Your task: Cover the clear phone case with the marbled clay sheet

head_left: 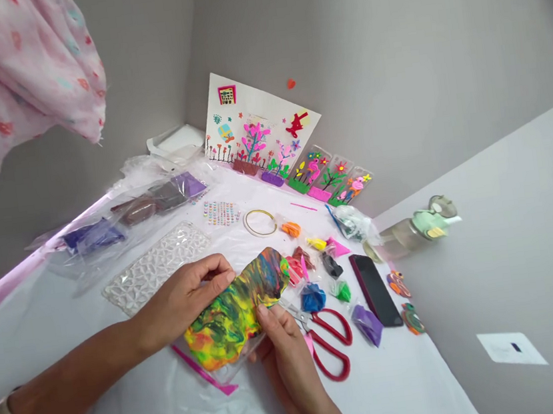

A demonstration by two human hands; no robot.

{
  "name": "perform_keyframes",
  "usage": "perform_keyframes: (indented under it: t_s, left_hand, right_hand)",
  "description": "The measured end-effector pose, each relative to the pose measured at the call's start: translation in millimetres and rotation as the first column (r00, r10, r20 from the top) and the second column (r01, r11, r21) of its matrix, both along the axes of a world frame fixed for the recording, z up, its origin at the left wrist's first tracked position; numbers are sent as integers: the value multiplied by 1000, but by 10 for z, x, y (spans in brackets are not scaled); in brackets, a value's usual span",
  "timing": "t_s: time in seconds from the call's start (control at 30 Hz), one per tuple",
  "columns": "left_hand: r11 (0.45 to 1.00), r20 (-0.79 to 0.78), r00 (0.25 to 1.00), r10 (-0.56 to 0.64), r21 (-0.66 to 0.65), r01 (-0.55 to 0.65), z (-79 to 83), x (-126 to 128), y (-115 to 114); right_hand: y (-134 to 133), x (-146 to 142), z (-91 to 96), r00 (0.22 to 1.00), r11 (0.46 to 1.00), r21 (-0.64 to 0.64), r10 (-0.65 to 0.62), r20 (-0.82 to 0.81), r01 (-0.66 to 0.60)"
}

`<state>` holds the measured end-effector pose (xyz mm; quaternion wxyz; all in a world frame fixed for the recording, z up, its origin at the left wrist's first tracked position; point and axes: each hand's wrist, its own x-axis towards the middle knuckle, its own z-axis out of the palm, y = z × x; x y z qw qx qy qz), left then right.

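A flattened sheet of marbled modelling clay point(234, 313), swirled yellow, green, red and dark, lies over a clear plastic piece point(231, 372) that looks like a phone case. Along its upper left edge, my left hand point(189, 295) is closed on the clay with thumb and fingers. My right hand point(287, 350) grips the lower right side, thumb on top and fingers underneath. A pink strip point(206, 370) shows below the sheet. Red-handled scissors point(331, 341) lie just beside my right hand, their blades partly hidden.
Small clay bags, including blue point(312, 296) and purple point(368, 324), lie to the right near a phone point(376, 290). A textured clear mat point(155, 265), bagged clay point(140, 210) and a bangle point(259, 222) lie further back. A decorated board point(259, 125) leans against the wall.
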<state>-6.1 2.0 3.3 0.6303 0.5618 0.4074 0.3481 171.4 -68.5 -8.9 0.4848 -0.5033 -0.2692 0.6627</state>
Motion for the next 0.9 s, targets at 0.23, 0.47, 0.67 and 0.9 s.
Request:
perform_keyframes:
  t_s: [0.23, 0.47, 0.67, 0.9]
  left_hand:
    - [964, 197, 978, -75, -235, 121, -57, 12, 15]
    - [964, 273, 962, -29, -247, 99, -50, 42, -3]
    - [964, 346, 938, -14, -244, 104, 33, 36, -17]
    - [951, 459, 886, -65, -242, 195, -94, 25, -16]
  right_hand:
    - [-18, -6, 11, 999, 999, 37, 31, -25, -30]
    - [17, -14, 33, 997, 995, 83, -49, -61, 54]
    - [87, 74, 58, 971, 957, 167, -226, -81, 237]
    - [130, 105, 60, 946, 945, 169, -243, -217, 281]
